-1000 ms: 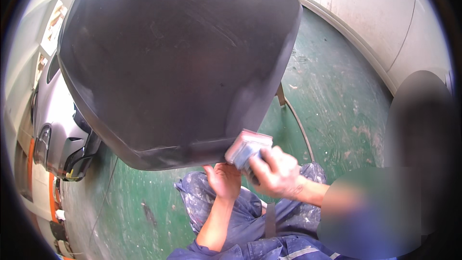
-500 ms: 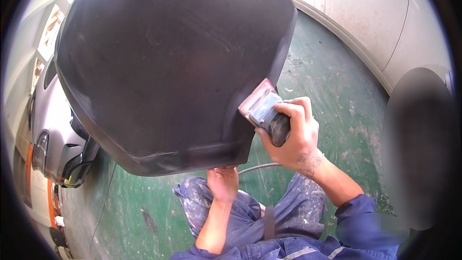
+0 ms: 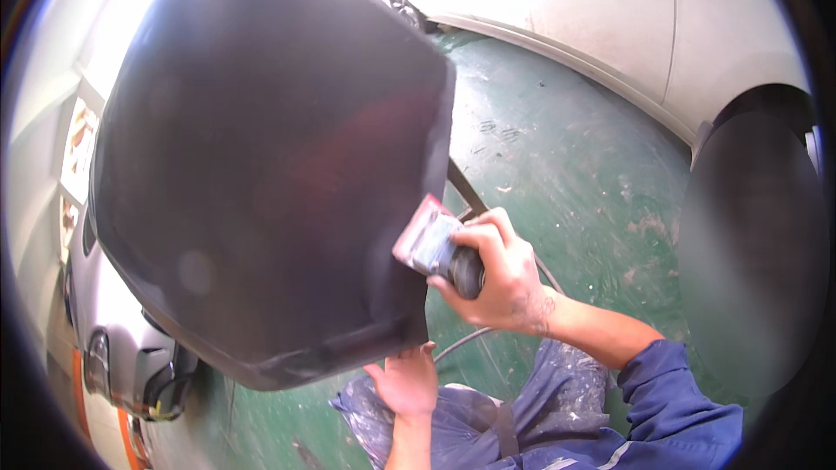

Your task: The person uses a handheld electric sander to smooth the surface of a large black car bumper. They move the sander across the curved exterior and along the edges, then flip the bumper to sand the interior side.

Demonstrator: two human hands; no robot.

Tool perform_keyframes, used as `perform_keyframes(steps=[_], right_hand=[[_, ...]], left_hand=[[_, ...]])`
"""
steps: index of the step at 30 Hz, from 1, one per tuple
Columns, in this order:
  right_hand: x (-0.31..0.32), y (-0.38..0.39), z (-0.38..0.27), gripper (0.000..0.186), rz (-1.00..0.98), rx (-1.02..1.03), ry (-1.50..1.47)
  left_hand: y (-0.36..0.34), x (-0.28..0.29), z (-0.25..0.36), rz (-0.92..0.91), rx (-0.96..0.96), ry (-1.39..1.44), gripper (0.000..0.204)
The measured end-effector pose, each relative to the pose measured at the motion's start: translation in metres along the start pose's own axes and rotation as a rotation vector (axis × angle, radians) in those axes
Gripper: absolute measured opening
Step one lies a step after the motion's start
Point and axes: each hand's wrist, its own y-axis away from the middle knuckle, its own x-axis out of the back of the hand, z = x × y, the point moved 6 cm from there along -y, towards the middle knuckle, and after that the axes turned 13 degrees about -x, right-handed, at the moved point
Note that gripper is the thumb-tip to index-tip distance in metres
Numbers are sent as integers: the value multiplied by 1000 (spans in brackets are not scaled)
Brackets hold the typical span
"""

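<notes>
A large dark matte panel [image 3: 261,165] fills the left and middle of the view, raised above the floor. My right hand [image 3: 496,274] grips a sanding block [image 3: 427,238] with a pinkish pad, silvery-blue body and black grip, held against the panel near its right edge; motion blurs the pad slightly. My left hand [image 3: 405,383] is palm up at the panel's lower edge, thumb out, fingertips partly hidden beneath it, holding that edge. A metal support [image 3: 466,183] shows behind the panel's right edge.
A white car body [image 3: 592,9] runs along the upper right, a dark wheel area below it. A silver vehicle part [image 3: 126,331] stands at left. A hose [image 3: 457,344] crosses the green floor [image 3: 566,165]. My bent legs are at the bottom.
The sanding block in my right hand has moved up from the panel's bottom corner along its right side. The view has shifted, bringing the panel's lower edge down in the picture.
</notes>
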Motion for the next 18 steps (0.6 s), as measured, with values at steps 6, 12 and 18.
perform_keyframes(steps=[6,12,18], right_hand=[[27,-61,24,51,111,-145,-50],[49,-126,60,46,110,-413,-156],[53,-151,88,49,96,-503,-195]], left_hand=[[10,-15,-4,60,47,179,89],[15,-7,5,54,-51,13,92],[19,19,16,53,-147,-193,91]])
